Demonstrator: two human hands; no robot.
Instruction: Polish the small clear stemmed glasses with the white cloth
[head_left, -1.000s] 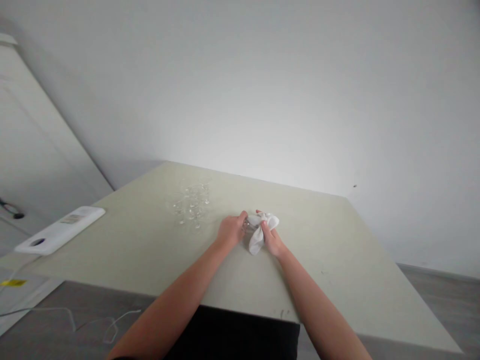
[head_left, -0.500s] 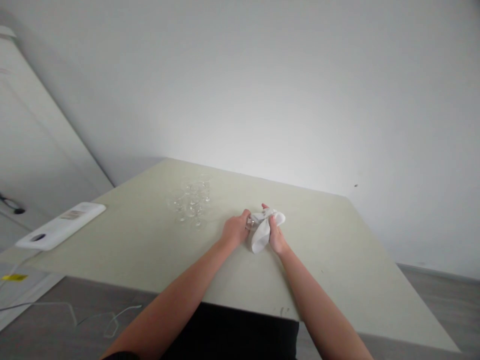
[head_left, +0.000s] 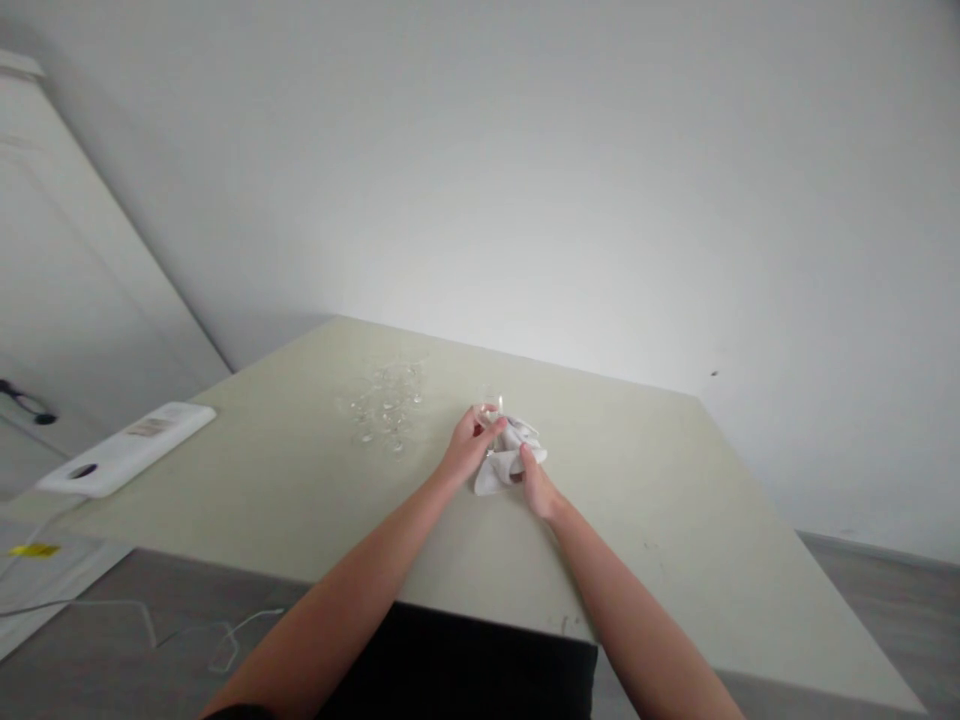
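My left hand (head_left: 469,447) is closed around a small clear glass (head_left: 489,402), which stands upright near the middle of the pale table (head_left: 675,540). Close beside it, my right hand (head_left: 534,482) grips a crumpled white cloth (head_left: 504,455) that is pressed against the lower part of the glass. Both forearms reach in from the bottom of the view.
Several more small clear glasses (head_left: 384,410) stand in a group just left of my hands. A white flat device (head_left: 124,448) lies at the table's left corner. White cables (head_left: 187,632) trail on the grey floor at lower left. A white wall rises behind the table.
The glass has turned upright in my left hand and risen slightly. The cloth has dropped lower and bunched under my right hand, and both hands have shifted a little left.
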